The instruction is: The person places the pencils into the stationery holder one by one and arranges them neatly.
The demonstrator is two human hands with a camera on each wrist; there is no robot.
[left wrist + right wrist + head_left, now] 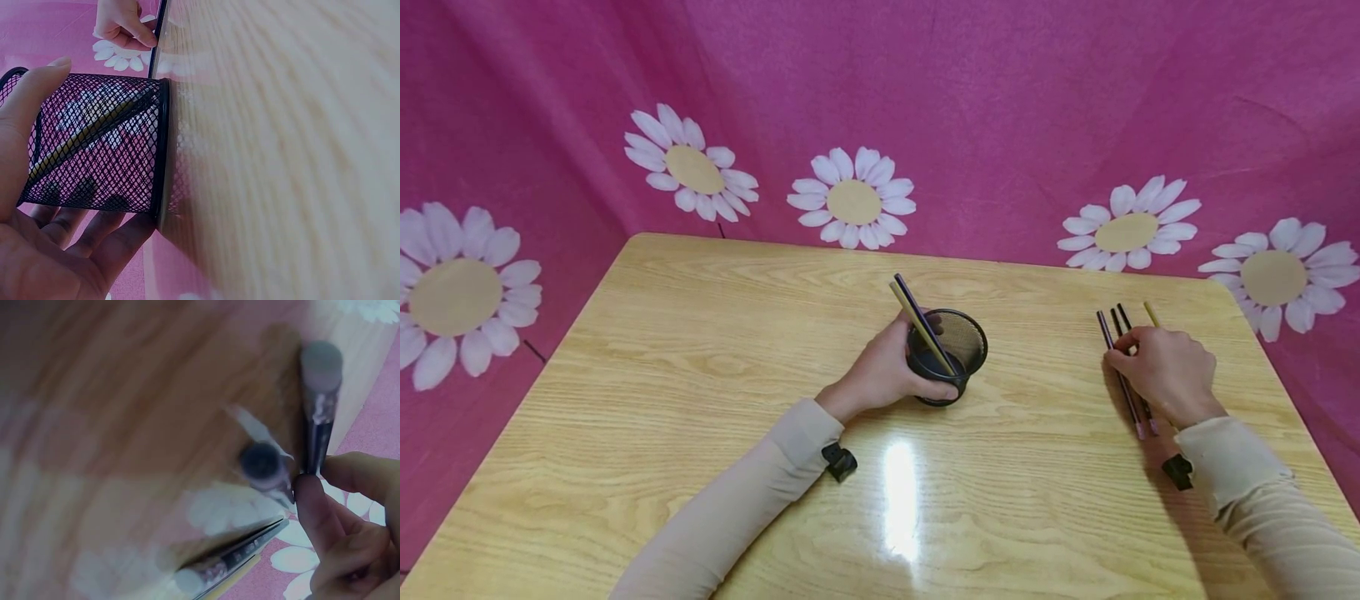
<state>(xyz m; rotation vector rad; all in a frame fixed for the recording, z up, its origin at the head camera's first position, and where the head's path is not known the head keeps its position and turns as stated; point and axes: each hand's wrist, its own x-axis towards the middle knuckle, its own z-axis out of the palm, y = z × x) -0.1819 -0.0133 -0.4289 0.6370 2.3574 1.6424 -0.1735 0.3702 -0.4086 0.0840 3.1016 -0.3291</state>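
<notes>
A black mesh pencil cup (967, 340) stands near the table's middle, held around its side by my left hand (876, 367). Inside it lean a yellow pencil (904, 302) and a dark pencil (906, 292), their upper ends above the rim. At the table's right side, my right hand (1168, 371) pinches a dark pencil (317, 440) between thumb and finger, its eraser end showing in the right wrist view. Beside it lie other dark pencils (1123, 317) and a yellow pencil (1152, 313), partly hidden under the hand.
The wood-grain table (700, 333) spreads around both hands, with a bright light reflection at its front. A pink curtain (970, 125) with white daisies hangs behind the table and along its sides.
</notes>
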